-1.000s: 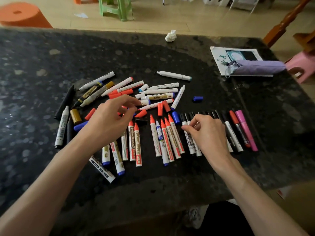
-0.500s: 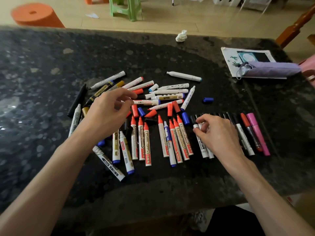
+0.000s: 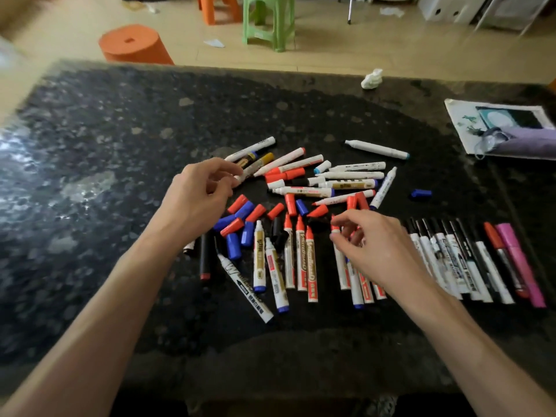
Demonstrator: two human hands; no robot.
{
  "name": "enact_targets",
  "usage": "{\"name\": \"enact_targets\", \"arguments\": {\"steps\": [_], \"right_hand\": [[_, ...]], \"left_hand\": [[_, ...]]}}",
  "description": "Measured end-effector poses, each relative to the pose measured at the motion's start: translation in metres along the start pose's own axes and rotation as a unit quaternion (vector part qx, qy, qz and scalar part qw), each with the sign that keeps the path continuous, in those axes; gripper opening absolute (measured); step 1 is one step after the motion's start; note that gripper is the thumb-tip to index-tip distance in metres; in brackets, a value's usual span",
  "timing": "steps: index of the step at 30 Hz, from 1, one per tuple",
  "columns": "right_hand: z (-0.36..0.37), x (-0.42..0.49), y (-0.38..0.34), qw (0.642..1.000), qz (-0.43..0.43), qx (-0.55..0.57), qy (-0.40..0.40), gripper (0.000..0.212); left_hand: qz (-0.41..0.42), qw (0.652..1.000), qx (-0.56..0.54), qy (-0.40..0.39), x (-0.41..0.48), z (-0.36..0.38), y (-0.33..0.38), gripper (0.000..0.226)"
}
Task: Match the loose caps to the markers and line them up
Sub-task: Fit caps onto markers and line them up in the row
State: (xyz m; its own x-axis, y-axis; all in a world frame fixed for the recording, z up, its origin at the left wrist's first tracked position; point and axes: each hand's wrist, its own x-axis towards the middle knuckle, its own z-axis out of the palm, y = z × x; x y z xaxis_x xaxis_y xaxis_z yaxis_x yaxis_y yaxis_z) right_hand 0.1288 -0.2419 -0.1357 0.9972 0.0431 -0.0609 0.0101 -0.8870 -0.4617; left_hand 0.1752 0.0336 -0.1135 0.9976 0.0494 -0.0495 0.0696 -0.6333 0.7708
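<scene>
Loose red and blue caps (image 3: 240,218) lie heaped on the black stone table (image 3: 120,145). Behind them is a jumble of uncapped white markers (image 3: 346,176). Red-capped markers (image 3: 301,254) stand in a row near the front, with black-capped markers (image 3: 451,260) and a pink marker (image 3: 517,260) lined up to their right. My left hand (image 3: 201,194) hovers over the left side of the pile with its fingers loosely curled, holding nothing. My right hand (image 3: 376,245) pinches the cap end of a red-capped marker (image 3: 334,225) in the row and covers its neighbours.
One blue cap (image 3: 421,193) lies alone to the right, and a white marker (image 3: 376,149) lies behind the pile. A crumpled tissue (image 3: 372,79) sits at the far edge. A booklet (image 3: 469,124) with a purple pouch (image 3: 529,142) is at the far right. Plastic stools (image 3: 267,22) stand on the floor beyond.
My left hand has lifted off the pile and drawn back left, uncovering the loose caps. My right hand has moved left from the black markers to the red-capped row.
</scene>
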Motion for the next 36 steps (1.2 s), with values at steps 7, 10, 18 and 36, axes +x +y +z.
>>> {"name": "enact_targets", "arguments": {"steps": [7, 10, 18, 36], "right_hand": [[0.018, 0.006, -0.044, 0.997, -0.062, 0.004, -0.050, 0.032], [0.022, 0.010, -0.059, 0.995, -0.069, -0.021, -0.062, 0.039], [0.035, 0.019, -0.076, 0.993, -0.075, -0.048, -0.077, 0.020], [0.048, 0.034, -0.083, 0.980, -0.029, 0.182, -0.071, 0.026]], "left_hand": [[-0.024, 0.998, 0.048, 0.023, -0.003, -0.029, -0.027, 0.037], [-0.032, 0.997, 0.062, 0.024, -0.004, -0.039, -0.038, 0.039], [-0.051, 0.992, 0.117, -0.008, -0.004, -0.048, -0.049, 0.024], [-0.114, 0.949, 0.278, -0.101, -0.010, -0.036, -0.076, 0.035]]}}
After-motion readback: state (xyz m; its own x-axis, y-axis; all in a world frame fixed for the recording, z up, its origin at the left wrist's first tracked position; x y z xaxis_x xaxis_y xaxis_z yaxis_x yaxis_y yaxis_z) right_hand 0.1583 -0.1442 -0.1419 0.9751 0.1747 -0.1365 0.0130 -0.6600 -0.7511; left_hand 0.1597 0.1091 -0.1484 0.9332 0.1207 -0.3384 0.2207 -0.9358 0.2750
